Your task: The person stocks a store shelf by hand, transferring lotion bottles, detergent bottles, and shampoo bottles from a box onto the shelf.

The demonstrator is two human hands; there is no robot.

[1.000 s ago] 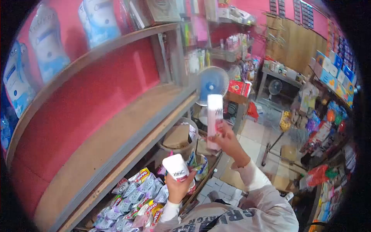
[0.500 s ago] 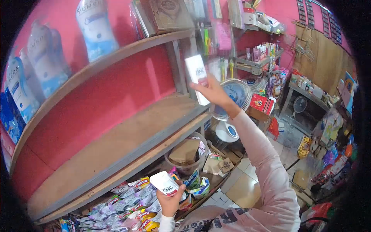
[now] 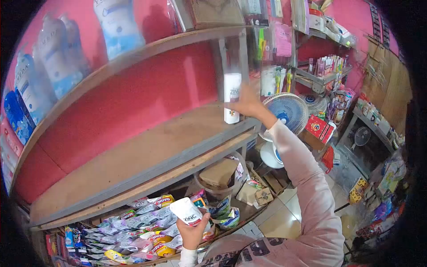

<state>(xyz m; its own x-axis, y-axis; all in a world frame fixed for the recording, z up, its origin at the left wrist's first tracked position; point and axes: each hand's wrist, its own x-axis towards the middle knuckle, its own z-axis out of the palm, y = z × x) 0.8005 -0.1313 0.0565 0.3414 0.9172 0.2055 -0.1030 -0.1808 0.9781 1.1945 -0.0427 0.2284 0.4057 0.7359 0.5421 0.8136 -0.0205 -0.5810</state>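
My right hand (image 3: 250, 103) is wrapped round a white ZINC shampoo bottle (image 3: 231, 84), thumb across its front. That bottle is upright at the right end of the wooden shelf (image 3: 133, 144), beside the grey post. Lower down, in front of the shelf, my left hand (image 3: 192, 231) grips a second white ZINC shampoo bottle (image 3: 185, 211), tilted, its label partly covered by my fingers. Beneath the left hand lie rows of sachets and pouches (image 3: 138, 227).
Large white-and-blue bottles (image 3: 116, 26) line the upper shelf. A fan (image 3: 284, 116) stands just behind my right wrist. Below the shelf are a clear tub (image 3: 218, 191) with a cardboard box and a small gift box (image 3: 263, 196). Goods crowd the far right.
My right hand has lowered its bottle from a tilted position above the shelf's edge to upright at the shelf's right end. The left hand still holds its bottle. The view has shifted slightly.
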